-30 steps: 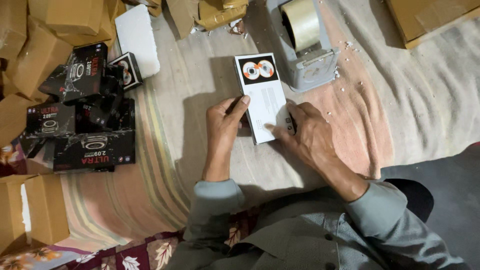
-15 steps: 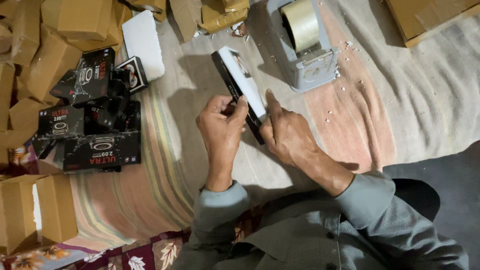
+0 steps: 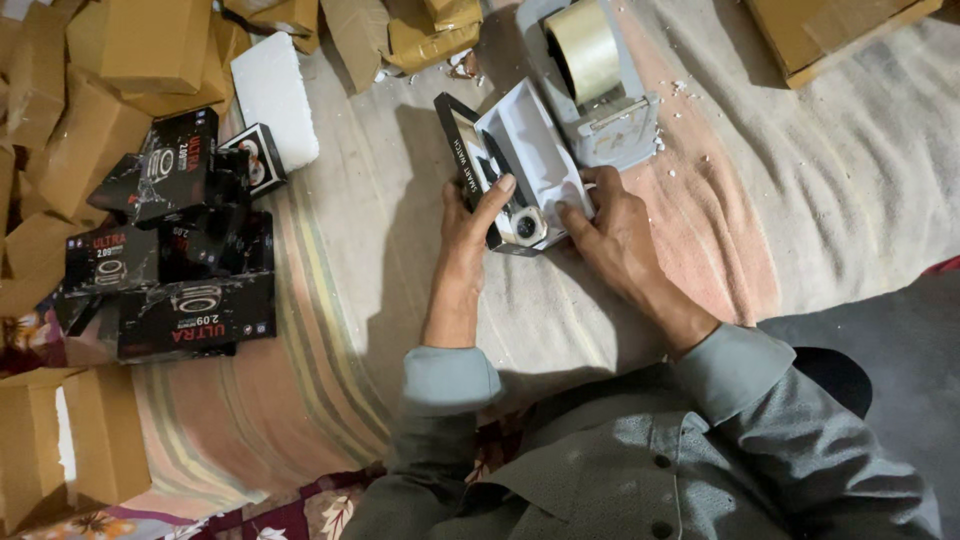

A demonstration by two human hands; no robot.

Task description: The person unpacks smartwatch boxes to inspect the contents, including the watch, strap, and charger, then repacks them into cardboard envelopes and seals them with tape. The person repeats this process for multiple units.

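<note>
Striped bedsheet (image 3: 330, 330), hands (image 3: 470, 225) tilting box (image 3: 520, 165) diagonally

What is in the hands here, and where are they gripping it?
An opened black-and-white product box. The left hand clasps its near left edge, fingers over the contents; the right hand pinches the near right edge of the white half.

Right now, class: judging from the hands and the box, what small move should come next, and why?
Probably press the white tray down into the black box. The tray sits tilted, half out of the box; the left hand steadies the box edge while the right hand grips the tray's lower corner.
</note>
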